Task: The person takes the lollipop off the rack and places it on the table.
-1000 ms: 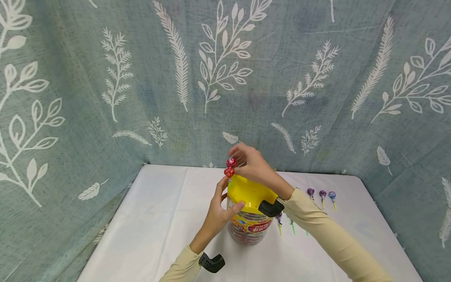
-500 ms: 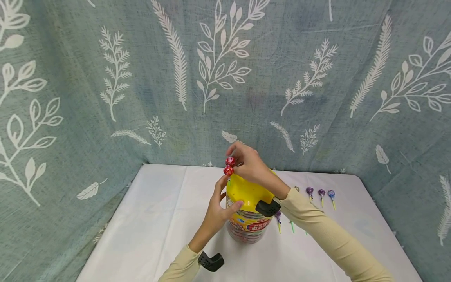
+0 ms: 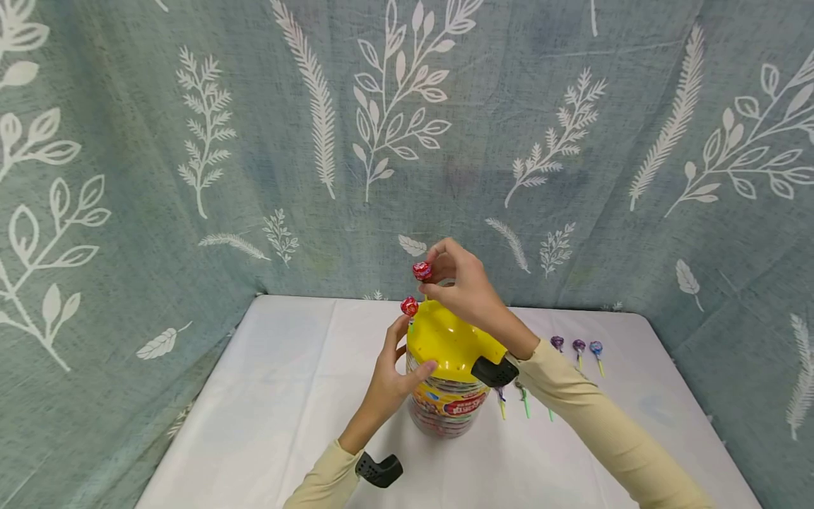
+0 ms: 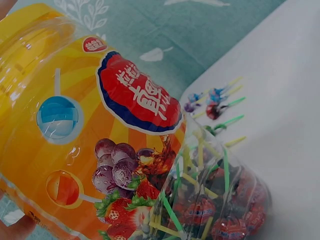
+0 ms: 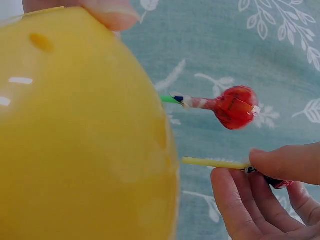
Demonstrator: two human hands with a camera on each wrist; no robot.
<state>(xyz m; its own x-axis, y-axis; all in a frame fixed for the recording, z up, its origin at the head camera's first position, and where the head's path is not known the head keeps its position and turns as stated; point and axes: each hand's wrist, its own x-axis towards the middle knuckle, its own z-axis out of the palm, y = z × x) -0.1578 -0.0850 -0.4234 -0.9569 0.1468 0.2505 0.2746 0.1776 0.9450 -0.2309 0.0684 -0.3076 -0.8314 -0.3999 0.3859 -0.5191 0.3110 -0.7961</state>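
Note:
A clear plastic candy jar (image 3: 450,417) with a yellow domed lid (image 3: 448,339) stands on the table. My left hand (image 3: 396,385) grips it at the lid's edge, thumb in front and fingers at the left. My right hand (image 3: 467,286) pinches a red-wrapped lollipop (image 3: 422,271) just above the lid; in the right wrist view its yellow stick (image 5: 215,163) points at the lid, its tip slightly apart. Another red lollipop (image 5: 236,107) sticks out of the lid on a green stick. Through the jar's wall, several red lollipops (image 4: 200,210) with yellow and green sticks show inside.
Right of the jar, several lollipops with purple, blue and dark wrappers lie on the white tablecloth, among them a blue one (image 3: 596,347); my right forearm partly hides this group. A leaf-patterned curtain (image 3: 356,233) hangs behind the table.
My right hand has lifted its red lollipop up and slightly right, apart from the one standing in the lid. My left hand keeps its grip on the jar.

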